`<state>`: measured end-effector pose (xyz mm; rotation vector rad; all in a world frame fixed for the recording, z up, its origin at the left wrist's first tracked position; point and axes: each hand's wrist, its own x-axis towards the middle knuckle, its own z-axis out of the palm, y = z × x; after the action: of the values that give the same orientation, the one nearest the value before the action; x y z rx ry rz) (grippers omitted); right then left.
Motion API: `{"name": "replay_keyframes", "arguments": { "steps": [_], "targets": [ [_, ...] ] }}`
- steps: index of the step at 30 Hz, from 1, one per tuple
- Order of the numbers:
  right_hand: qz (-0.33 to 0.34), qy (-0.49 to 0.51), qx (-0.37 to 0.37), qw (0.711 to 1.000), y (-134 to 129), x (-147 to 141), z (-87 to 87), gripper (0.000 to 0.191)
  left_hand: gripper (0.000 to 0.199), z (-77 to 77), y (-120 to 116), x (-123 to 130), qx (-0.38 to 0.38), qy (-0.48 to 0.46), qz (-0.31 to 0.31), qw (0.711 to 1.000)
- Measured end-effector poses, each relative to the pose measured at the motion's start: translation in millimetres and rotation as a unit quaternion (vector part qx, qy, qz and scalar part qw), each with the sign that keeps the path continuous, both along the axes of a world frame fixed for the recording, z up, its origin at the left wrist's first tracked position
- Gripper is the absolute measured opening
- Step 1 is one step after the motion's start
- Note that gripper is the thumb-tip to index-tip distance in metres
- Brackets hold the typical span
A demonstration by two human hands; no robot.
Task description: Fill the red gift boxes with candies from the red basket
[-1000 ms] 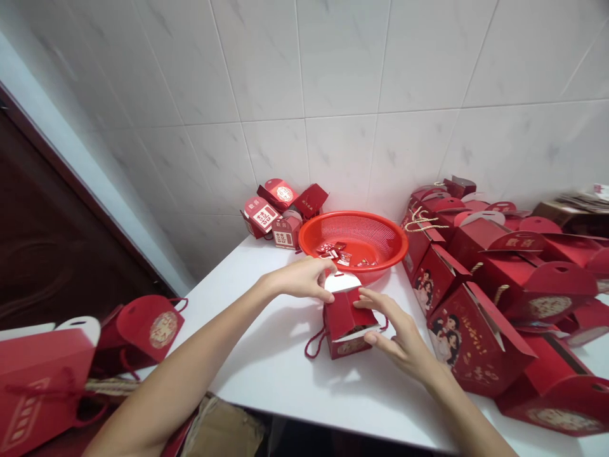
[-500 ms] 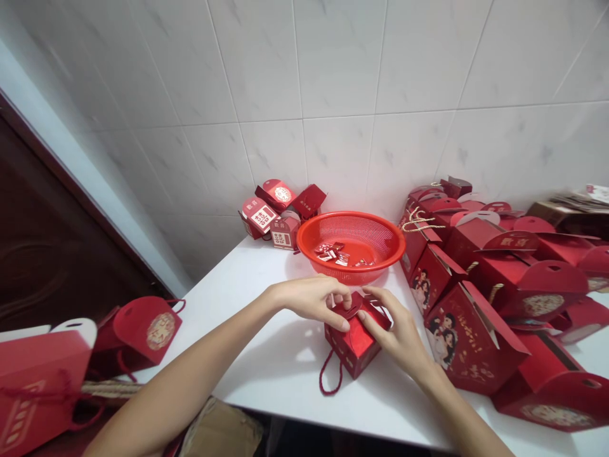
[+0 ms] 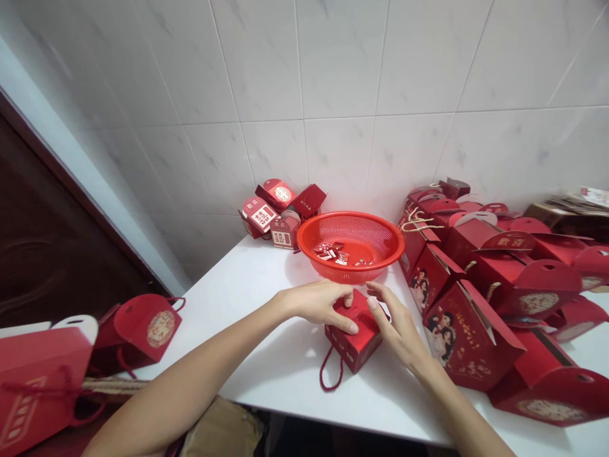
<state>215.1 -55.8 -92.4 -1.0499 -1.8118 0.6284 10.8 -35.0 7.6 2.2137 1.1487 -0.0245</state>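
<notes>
On the white table (image 3: pixel 266 330) a small red gift box (image 3: pixel 361 339) stands between my hands, its top flaps lying closed. A dark red cord handle (image 3: pixel 332 374) loops out from its near left side. Lying over the left of the box, my left hand (image 3: pixel 326 304) presses its thumb on the top, with the other fingers curled toward the far edge. My right hand (image 3: pixel 392 324) grips the right side, thumb on the top and fingers at the far right corner. Both hands partly hide the box.
Just behind stands a red plastic basket (image 3: pixel 394 257) with small wrapped packets (image 3: pixel 333 252) inside. Several red gift boxes (image 3: pixel 476 336) crowd the right side. More small boxes (image 3: pixel 280 231) sit by the tiled wall, and others (image 3: pixel 143 330) stand at the left.
The slotted flap that stood up on the box top now lies flat. My left fingers have moved slightly right over it, and my right thumb has shifted up along the top.
</notes>
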Motion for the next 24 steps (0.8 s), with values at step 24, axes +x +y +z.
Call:
{"name": "replay_keyframes", "arguments": {
  "steps": [24],
  "targets": [
    [-0.089, -0.120, 0.018, 0.989, -39, -22, 8.6, 0.071, 0.045, 7.8, 10, -18, -0.078, -0.035, -0.033, 0.996]
  ]
}}
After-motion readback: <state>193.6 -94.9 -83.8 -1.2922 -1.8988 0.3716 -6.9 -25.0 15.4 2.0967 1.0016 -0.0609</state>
